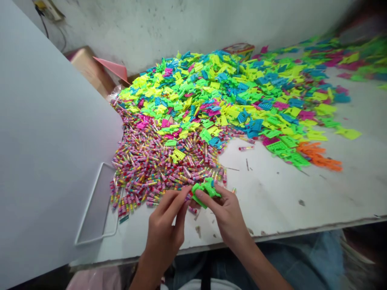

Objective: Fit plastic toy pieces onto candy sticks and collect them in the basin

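Bare tabletop [272, 189] R of tube pile [151, 165].

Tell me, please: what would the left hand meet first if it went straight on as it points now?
The left hand would probably meet the green plastic piece in the right hand; depth is unclear.

You've got a whitish bench [281, 201] with a chipped front edge, pushed up to a scuffed, stained pale wall [169, 28], with a yellowish socket box [53, 10] up in the left corner.
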The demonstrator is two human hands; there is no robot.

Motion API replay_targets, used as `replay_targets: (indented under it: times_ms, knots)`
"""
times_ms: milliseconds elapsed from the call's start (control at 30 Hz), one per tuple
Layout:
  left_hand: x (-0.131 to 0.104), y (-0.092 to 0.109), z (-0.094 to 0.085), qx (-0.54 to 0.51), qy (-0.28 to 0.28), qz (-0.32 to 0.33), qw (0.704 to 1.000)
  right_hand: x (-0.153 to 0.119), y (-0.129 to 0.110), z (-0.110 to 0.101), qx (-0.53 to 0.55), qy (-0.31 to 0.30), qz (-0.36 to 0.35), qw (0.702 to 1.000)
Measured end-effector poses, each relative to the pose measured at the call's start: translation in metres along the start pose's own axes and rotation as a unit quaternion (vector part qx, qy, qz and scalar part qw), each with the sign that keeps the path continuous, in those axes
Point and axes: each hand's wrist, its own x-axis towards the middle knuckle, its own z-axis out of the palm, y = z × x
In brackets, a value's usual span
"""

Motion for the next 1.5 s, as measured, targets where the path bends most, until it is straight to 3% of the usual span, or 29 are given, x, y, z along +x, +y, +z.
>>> replay_targets:
  times_ms: [233, 533, 700, 900, 1167, 1333, 1500]
  knots:
    - [0.011, 0.003, -0.014, 0.036, 0.038, -0.038, 0.998, -0.001, 0.005, 0.003, 0.022, -0.003, 0.013, 1.0]
    - [0.001, -0.007, -0.007, -0.013, -0.007, 0.0, 1.0, -0.002, 0.004, 0.006, 0.029, 0.018, 0.008, 0.999]
    - [0.002, -0.015, -0.013, -0.066, -0.057, -0.033, 0.996, -0.003, 0.015, 0.008, 0.035, 0.014, 0.017, 0.999]
    - [-0.002, -0.027, -0.009, 0.025, -0.051, 0.033, 0.998, 0.003, 0.025, 0.009, 0.057, -0.008, 0.04, 0.998]
    - [-0.01, -0.04, -0.007, 0.024, -0.085, 0.018, 0.996, 0.004, 0.03, 0.012, 0.049, 0.008, 0.046, 0.998]
    - [-0.011, -0.03, 0.006, 0.215, -0.073, 0.018, 0.974, 0.007, 0.027, 0.015, 0.071, 0.033, 0.071, 0.994]
    - [-0.013, -0.024, 0.016, 0.253, -0.052, 0.018, 0.966, -0.001, 0.028, 0.021, 0.085, 0.029, 0.092, 0.992]
